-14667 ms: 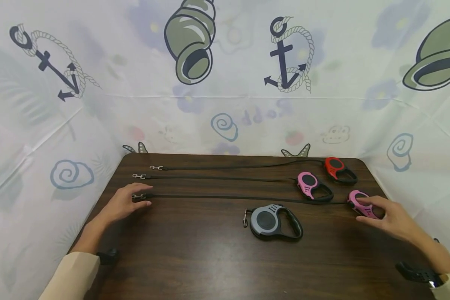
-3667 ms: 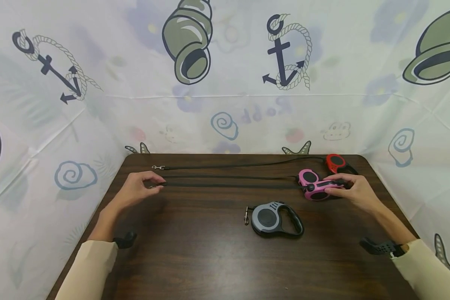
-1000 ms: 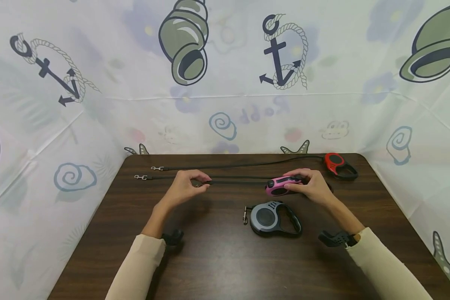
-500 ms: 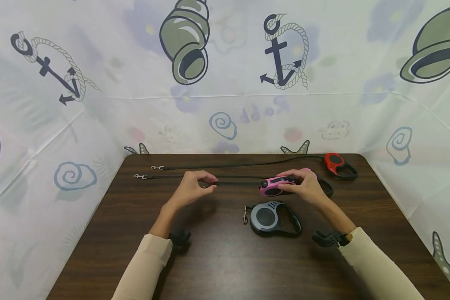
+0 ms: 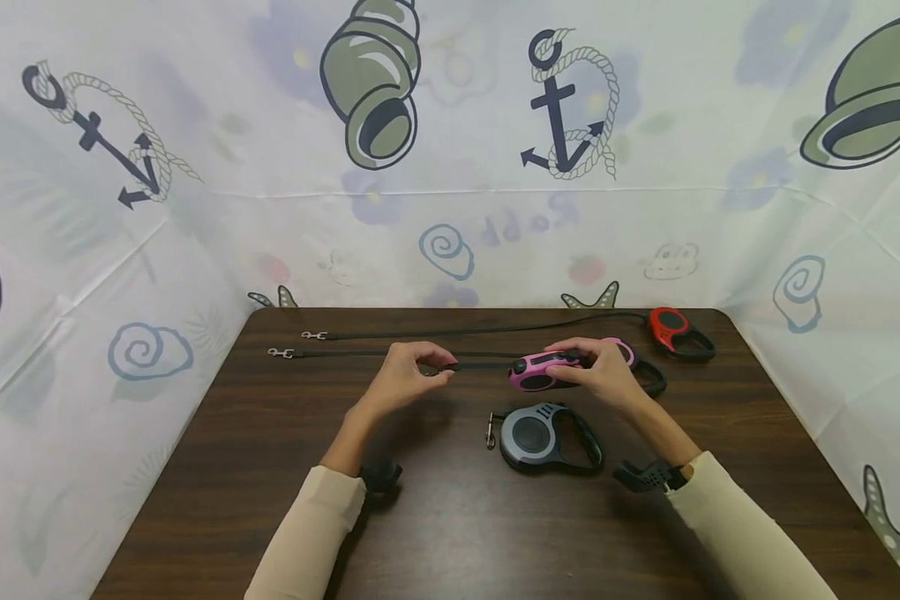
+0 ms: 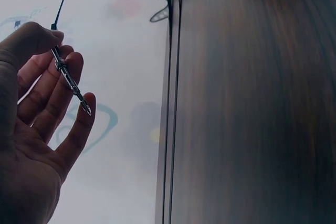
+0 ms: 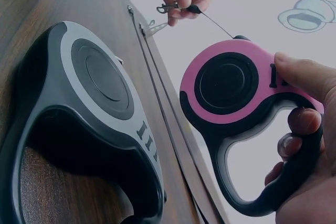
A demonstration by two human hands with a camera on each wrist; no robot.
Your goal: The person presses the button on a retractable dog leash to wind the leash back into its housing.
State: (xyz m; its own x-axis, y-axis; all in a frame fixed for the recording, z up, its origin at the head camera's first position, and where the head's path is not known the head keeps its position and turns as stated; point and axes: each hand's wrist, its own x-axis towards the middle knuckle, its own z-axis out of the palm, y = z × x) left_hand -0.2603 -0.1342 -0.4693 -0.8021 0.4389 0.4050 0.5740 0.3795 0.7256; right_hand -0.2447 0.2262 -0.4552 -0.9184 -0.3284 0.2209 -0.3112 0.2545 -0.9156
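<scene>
My right hand (image 5: pixel 603 375) grips the black handle of a pink retractable dog leash (image 7: pixel 252 59), its thumb on the casing near the button. A short stretch of black cord (image 5: pixel 483 366) runs taut from the casing to my left hand (image 5: pixel 405 377). In the left wrist view, thumb and finger pinch the cord's end, and the metal snap hook (image 6: pixel 71 81) lies across the other fingers. Both hands hold the leash above the table. A grey retractable leash (image 5: pixel 531 435) lies in front of them, its hook by the casing.
Behind the hands lies a second pink leash (image 5: pixel 622 350), partly hidden by my right hand, its cord stretched left to a hook (image 5: pixel 281 353). Farther back, a red leash (image 5: pixel 667 321) also has its cord extended. A patterned cloth (image 5: pixel 450 125) encloses the wooden table (image 5: pixel 450 533).
Both hands lifted the pink leash from the table's ends and came together. The left moved right, the right moved left, and the cord between them shortened. The grey and red leashes stayed put.
</scene>
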